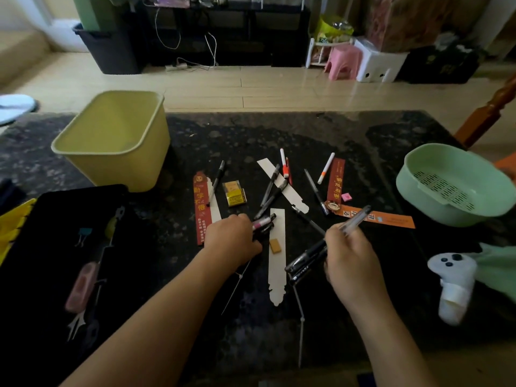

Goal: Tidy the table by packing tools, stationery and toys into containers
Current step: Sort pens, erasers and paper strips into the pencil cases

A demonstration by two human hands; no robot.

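Pens, bookmarks and erasers lie scattered on the dark table (pixel 237 317). My left hand (pixel 233 238) grips a few pens (pixel 264 223), one with a pink band, near a white bookmark (pixel 277 263). My right hand (pixel 349 255) holds a bundle of black pens (pixel 307 259), with a clear pen (pixel 358 219) sticking up from its fingers. More pens (pixel 272 188) lie loose in the middle. A yellow bin (pixel 111 143) stands at the back left. A green basket (pixel 458 185) sits at the right. An open black case (pixel 75 261) is at the left.
Red bookmarks (pixel 198 208) and an orange one (pixel 391 219) lie among the pens, with a yellow eraser pack (pixel 234 193), a small orange eraser (pixel 275 245) and a pink eraser (pixel 346 196). A white controller (pixel 452 286) lies at the right edge. White cable ties (pixel 300 325) lie near me.
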